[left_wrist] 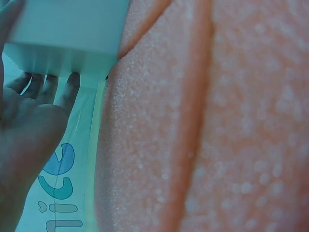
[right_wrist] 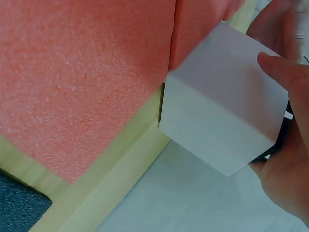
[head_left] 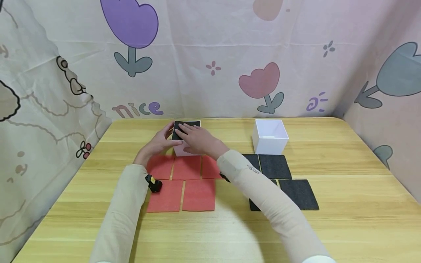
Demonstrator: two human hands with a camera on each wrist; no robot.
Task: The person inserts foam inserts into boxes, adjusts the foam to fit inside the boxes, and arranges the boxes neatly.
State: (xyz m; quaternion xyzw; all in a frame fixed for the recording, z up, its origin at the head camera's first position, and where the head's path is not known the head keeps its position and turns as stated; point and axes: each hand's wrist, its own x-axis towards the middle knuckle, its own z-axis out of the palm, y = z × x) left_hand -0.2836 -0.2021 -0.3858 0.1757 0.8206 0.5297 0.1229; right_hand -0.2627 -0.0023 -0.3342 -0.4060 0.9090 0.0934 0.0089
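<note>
At the far left of the table, in the head view, stands a white box (head_left: 180, 150) with a black foam sheet (head_left: 194, 123) over its top. My left hand (head_left: 156, 143) grips the box's left side, thumb toward the front. Fingers (left_wrist: 72, 89) touch the box (left_wrist: 67, 29) in the left wrist view. My right hand (head_left: 201, 140) lies with outstretched fingers on the black sheet. Two faces of the box (right_wrist: 217, 106) show in the right wrist view. Whatever is inside it is hidden.
Several red foam sheets (head_left: 198, 195) lie in front of the box. Several black foam sheets (head_left: 274, 167) lie to the right, partly behind my right sleeve. A second white box (head_left: 272, 145), open at the top, stands near the back edge of the wooden table (head_left: 342, 182).
</note>
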